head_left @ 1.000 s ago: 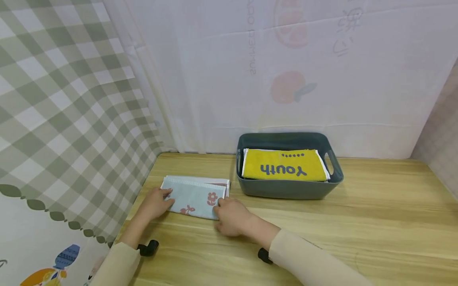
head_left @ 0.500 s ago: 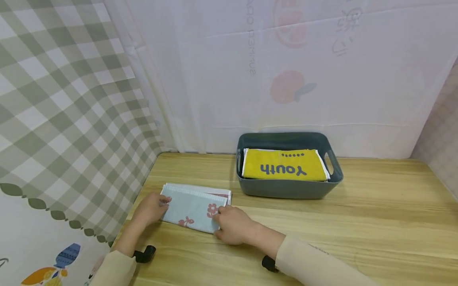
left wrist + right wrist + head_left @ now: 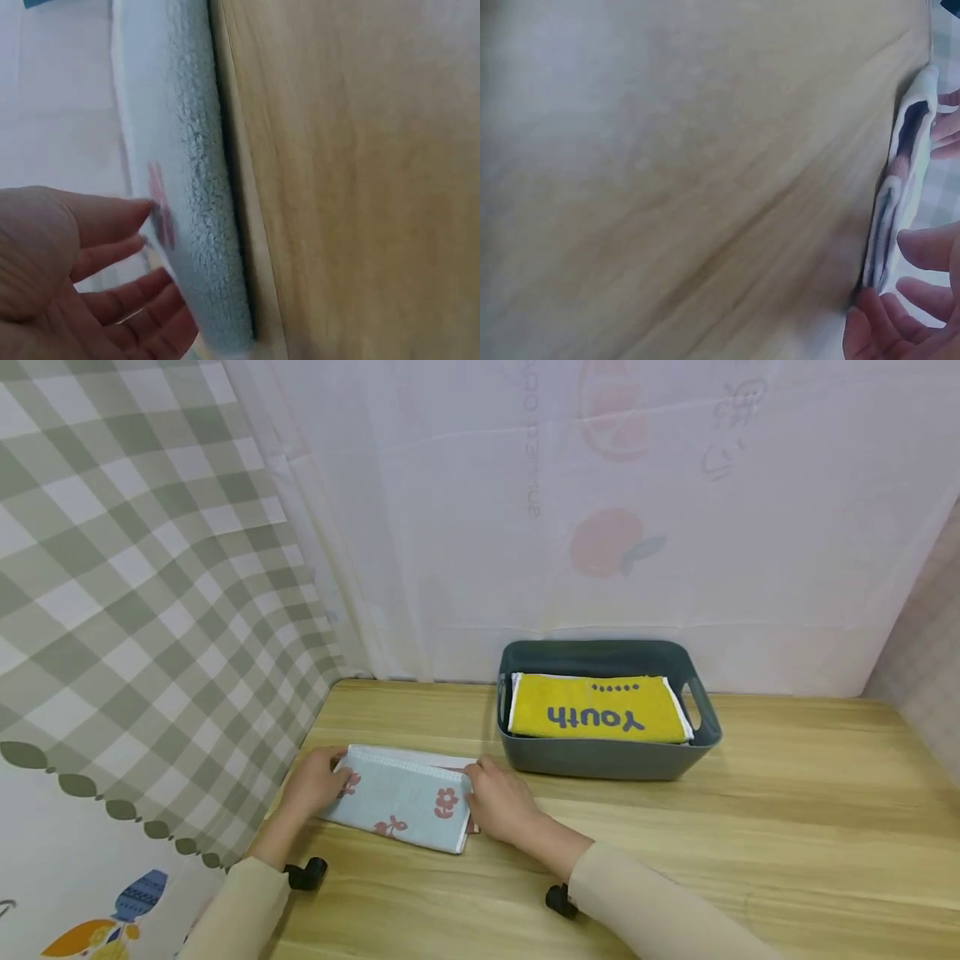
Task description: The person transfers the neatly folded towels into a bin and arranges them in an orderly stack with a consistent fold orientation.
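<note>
A folded pale blue towel [image 3: 405, 802] with pinkish-red flowers lies on the wooden table at the left in the head view. My left hand [image 3: 313, 783] pinches its left edge. In the left wrist view, the left thumb [image 3: 112, 217] lies over the cloth and the fingers reach beneath it. My right hand [image 3: 501, 800] grips the far right corner of the towel, its fingers curled there. The right wrist view shows the towel's layered end [image 3: 889, 217] beside the right fingertips [image 3: 870, 307]. A paler inner layer peeks out along the far and right edges.
A dark grey-green basket [image 3: 600, 760] with handle holes stands at the back of the table [image 3: 787, 827]. Inside it lies a folded yellow towel [image 3: 596, 697] marked "Youth". A checked cloth [image 3: 172, 568] hangs at the left, a white printed curtain [image 3: 465, 527] behind.
The blue towel has come nearer the table's front. My right hand has then shifted from its near right part up to the far right corner. The left hand stays at the left edge.
</note>
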The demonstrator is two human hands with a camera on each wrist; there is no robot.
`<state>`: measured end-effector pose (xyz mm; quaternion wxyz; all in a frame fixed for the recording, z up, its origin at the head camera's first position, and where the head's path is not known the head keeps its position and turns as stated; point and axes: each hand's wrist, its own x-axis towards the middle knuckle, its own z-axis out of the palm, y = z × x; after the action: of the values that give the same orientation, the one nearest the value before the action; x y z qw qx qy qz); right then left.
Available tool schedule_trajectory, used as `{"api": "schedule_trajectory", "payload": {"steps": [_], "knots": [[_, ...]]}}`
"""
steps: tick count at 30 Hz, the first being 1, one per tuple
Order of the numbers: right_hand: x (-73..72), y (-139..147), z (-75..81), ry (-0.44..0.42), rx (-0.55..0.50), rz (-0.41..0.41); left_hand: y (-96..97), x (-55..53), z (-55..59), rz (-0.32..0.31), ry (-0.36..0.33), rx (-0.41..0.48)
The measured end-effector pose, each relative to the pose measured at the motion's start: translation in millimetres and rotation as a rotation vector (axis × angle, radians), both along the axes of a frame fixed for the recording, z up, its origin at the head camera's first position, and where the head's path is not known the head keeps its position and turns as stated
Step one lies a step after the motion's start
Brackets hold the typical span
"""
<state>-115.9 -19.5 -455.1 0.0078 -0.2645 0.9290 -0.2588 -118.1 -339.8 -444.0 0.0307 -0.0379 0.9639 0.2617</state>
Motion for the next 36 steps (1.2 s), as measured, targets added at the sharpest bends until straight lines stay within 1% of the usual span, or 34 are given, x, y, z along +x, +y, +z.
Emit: {"api": "schedule_trajectory", "payload": {"steps": [3, 6, 10, 14, 18, 21, 24, 30, 33, 36], "knots": [[-5.6, -2, -5.1, -0.054, -0.039, -0.033, -2.2, -7.5, -3.1, 0.007, -0.002, 0.016], [-11.1, -3, -8.0, -0.106, -0.111, -0.078, -3.6, -12.6, -5.2, 0.017, 0.004, 0.02], [-14.8, -2, -6.6, -0.169, -0.181, -0.139, -5.1, -15.4, -6.6, 0.051, 0.035, 0.032], [-16.7, -1, -2.4, -0.225, -0.209, -0.166, -5.1, -16.0, -4.0, 0.096, 0.066, 0.094], [-19.7, -3, 2.7, -0.237, -0.24, -0.188, -4.2, -16.3, 0.2, 0.122, 0.053, 0.172], [-22.6, -5, 3.8, -0.226, -0.229, -0.224, -3.1, -17.7, -0.2, 0.137, 0.044, 0.208], [-25.0, -7, 3.1, -0.221, -0.218, -0.26, -2.3, -19.3, -2.6, 0.146, 0.057, 0.213], [-27.5, -11, -2.6, -0.219, -0.226, -0.3, 1.0, -21.9, -6.9, 0.158, 0.076, 0.181], [-27.1, -13, -5.2, -0.211, -0.228, -0.316, 1.6, -21.4, -6.0, 0.16, 0.061, 0.174], [-23.6, -14, -5.8, -0.191, -0.229, -0.322, -1.0, -17.5, -2.7, 0.178, 0.022, 0.164]]}}
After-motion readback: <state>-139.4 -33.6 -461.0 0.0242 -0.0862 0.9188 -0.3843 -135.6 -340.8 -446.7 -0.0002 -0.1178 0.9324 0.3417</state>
